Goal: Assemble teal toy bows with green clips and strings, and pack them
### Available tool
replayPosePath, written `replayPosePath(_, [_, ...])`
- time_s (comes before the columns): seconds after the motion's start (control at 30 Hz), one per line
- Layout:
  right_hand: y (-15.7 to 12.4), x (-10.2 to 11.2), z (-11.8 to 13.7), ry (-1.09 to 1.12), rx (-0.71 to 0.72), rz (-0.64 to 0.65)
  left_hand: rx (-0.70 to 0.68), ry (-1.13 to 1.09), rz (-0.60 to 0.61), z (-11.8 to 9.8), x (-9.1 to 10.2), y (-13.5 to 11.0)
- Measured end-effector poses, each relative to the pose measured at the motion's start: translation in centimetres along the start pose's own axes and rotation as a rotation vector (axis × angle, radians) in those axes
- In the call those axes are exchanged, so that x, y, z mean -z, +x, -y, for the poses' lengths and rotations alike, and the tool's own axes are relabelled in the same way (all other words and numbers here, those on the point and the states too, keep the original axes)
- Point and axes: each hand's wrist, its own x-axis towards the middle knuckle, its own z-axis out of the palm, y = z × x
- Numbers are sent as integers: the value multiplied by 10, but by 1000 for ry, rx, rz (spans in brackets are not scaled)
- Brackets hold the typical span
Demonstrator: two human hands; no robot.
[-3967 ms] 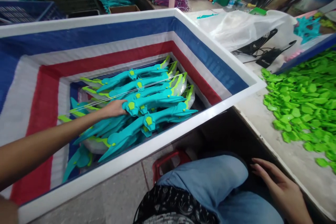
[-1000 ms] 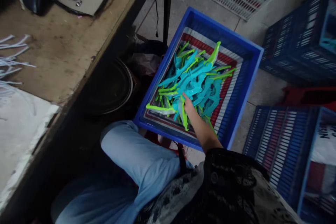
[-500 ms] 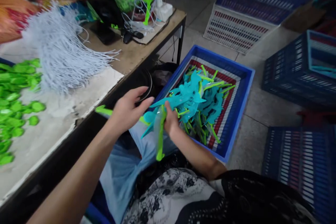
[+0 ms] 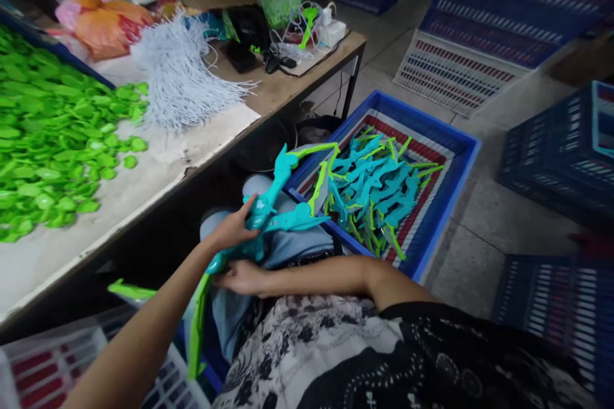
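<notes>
My left hand (image 4: 233, 229) grips the middle of a bundle of teal and lime-green toy bow pieces (image 4: 275, 195) held over my lap. My right hand (image 4: 242, 277) reaches across my body and is closed on the lower part of the same bundle, whose green tips hang down at my left knee. More of these teal and green pieces (image 4: 371, 188) lie heaped in a blue crate (image 4: 451, 182) on the floor at my right.
A worktable (image 4: 144, 185) on my left carries a heap of small green plastic parts (image 4: 52, 140), a bunch of white strings (image 4: 180, 80) and chargers with cables. Blue and white crates (image 4: 551, 140) stand around on the floor. A striped-lined crate (image 4: 57, 364) sits at my lower left.
Both hands have carried the bundle of bow pieces from beside the blue crate leftward onto my lap. My right hand has moved down to the bundle's lower part. My view has swung left.
</notes>
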Motion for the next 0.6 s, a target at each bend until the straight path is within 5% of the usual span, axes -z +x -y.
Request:
replayPosePath(0.1, [-19,32,7,-667,346,132,42,-150,-51,28,-10,-16])
replayPosePath(0.17, [-25,55,11,-1028,570,40,33,-213,-74,39,-12,-20])
replayPosePath(0.23, [-23,72,11,-1279,642,-7,34,-210,-89,45,-11,-20])
replayPosePath(0.6, [16,76,10,-1507,609,96,109,150,-99,74,9,-19])
